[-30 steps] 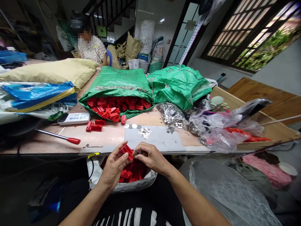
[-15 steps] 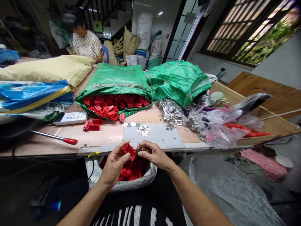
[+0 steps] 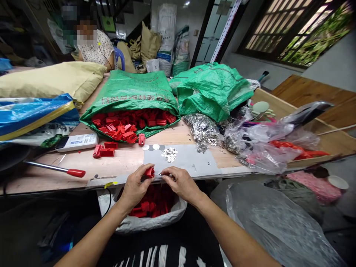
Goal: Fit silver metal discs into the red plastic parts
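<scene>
My left hand point(image 3: 137, 187) holds a small hollow red plastic part point(image 3: 150, 172) between thumb and fingers, just over the table's front edge. Close on its right, my right hand point(image 3: 180, 182) pinches a thin, pointed metal tool that looks like tweezers point(image 3: 159, 174). The tip of the tool points at the red part, and most of the rest is hidden by my fingers. Under both hands, a white sack point(image 3: 175, 213) full of similar red parts stands open. A pile of small shiny metal pieces point(image 3: 169, 155) lies on a grey sheet point(image 3: 194, 161) just beyond my hands.
A green sack point(image 3: 139, 87) spills red parts point(image 3: 122, 128) onto the table. Bags of metal pieces point(image 3: 204, 129) lie to the right, by a wooden tray point(image 3: 345, 142). A red-handled lever point(image 3: 75, 173) juts in from the left. Across the table sits a person point(image 3: 96, 48).
My left hand has raised and turned the red part, so less of its hollow shows. The tool's tip now points left towards it. The camera view has shifted slightly.
</scene>
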Action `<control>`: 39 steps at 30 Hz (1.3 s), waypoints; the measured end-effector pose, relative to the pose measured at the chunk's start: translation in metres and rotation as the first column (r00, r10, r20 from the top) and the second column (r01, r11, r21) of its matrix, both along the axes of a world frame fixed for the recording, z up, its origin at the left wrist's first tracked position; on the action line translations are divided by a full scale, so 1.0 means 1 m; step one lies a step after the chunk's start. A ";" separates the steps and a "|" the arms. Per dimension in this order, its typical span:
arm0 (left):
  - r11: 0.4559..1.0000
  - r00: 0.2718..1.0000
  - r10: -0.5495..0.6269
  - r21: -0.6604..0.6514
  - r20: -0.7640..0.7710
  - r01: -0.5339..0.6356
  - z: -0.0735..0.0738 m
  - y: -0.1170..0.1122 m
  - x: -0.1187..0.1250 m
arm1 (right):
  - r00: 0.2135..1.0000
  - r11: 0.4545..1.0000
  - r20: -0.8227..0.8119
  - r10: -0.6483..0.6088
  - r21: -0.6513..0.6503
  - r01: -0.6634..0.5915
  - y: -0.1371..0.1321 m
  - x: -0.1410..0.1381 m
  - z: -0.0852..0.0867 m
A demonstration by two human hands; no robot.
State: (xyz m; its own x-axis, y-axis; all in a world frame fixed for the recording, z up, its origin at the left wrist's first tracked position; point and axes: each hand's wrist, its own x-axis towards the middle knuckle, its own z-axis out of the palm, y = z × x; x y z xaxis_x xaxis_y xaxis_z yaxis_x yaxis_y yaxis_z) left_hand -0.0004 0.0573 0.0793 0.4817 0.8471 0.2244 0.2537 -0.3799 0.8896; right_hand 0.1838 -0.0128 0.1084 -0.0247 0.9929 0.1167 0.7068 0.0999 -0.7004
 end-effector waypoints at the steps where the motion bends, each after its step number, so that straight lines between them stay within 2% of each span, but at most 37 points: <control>1: 1.000 1.000 -0.006 0.005 0.004 0.006 0.000 0.002 0.000 | 1.000 1.000 0.010 0.015 0.004 -0.015 0.001 0.000 0.000; 7: 0.998 0.998 -0.058 -0.030 0.020 0.059 0.000 0.007 0.000 | 0.996 0.998 0.071 0.061 -0.011 -0.060 0.006 -0.001 -0.001; 12: 0.995 0.997 -0.051 -0.086 0.053 0.055 -0.002 0.010 -0.001 | 0.993 0.997 0.089 0.073 -0.030 -0.070 0.008 -0.001 -0.001; 17: 0.997 0.998 -0.056 -0.048 0.017 0.057 -0.005 0.011 -0.002 | 0.992 0.995 0.103 0.077 -0.063 -0.071 0.009 -0.002 0.001; 23: 0.996 0.998 -0.062 -0.067 0.020 0.064 -0.003 0.011 -0.002 | 0.975 0.981 0.224 -0.014 -0.186 0.057 0.012 -0.018 0.012; 27: 0.996 0.998 -0.061 -0.065 0.011 0.062 -0.006 0.010 -0.001 | 0.948 0.973 0.309 -0.074 -0.187 0.137 0.013 -0.030 0.012; 29: 0.996 0.998 -0.066 -0.060 0.009 0.067 -0.007 0.010 -0.002 | 0.960 0.978 0.271 -0.074 -0.168 0.123 0.013 -0.028 0.010; 35: 0.985 0.988 -0.151 -0.078 0.040 0.153 -0.005 0.011 -0.007 | 0.997 0.987 -0.043 -0.069 -0.150 0.062 0.011 -0.013 0.001; 39: 0.975 0.980 -0.193 -0.100 0.055 0.197 -0.004 0.012 -0.009 | 0.996 0.987 -0.053 -0.075 -0.144 0.067 0.007 -0.014 0.002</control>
